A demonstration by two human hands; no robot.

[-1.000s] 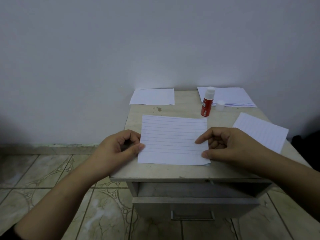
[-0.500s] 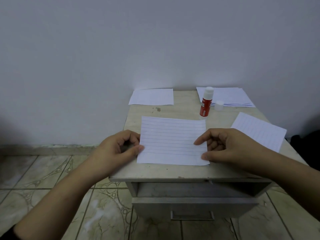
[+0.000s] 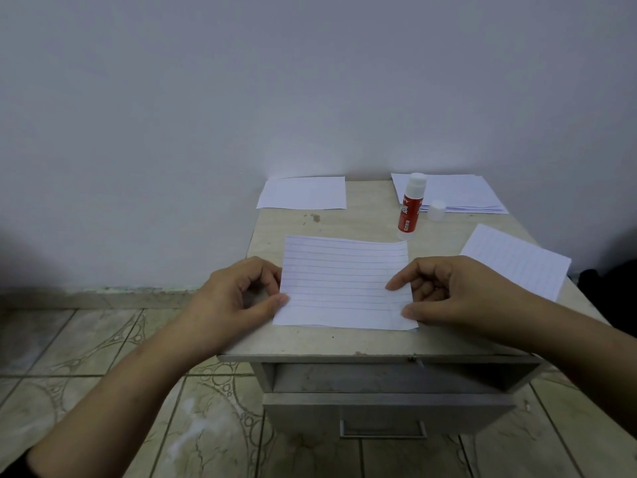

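— Where do we have the lined sheet [image 3: 344, 284]?

— It lies flat on the table [image 3: 344, 343], near the near edge, with its long side toward us. Our left hand [image 3: 234, 294] holds the sheet's left edge, thumb on the paper and fingers curled in at the margin. Our right hand [image 3: 458, 291] holds the right edge, thumb by the near corner and forefinger further up.

— Why both sides?

— We think it's to square the sheet and stop it sliding before a fold or some glue. We cannot tell whether any finger is under the paper.

— And the glue stick [image 3: 410, 208]?

— It stands upright just past the sheet's far right corner, with its cap [image 3: 436, 210] beside it. We probably left it open so it's ready to use.

— The other papers?

— They sit apart from our sheet, probably so nothing catches under it. A blank sheet [image 3: 303, 193] is at the table's far left corner, a stack of papers [image 3: 462, 193] at the far right corner, and a second lined sheet [image 3: 517, 260] along the right edge.
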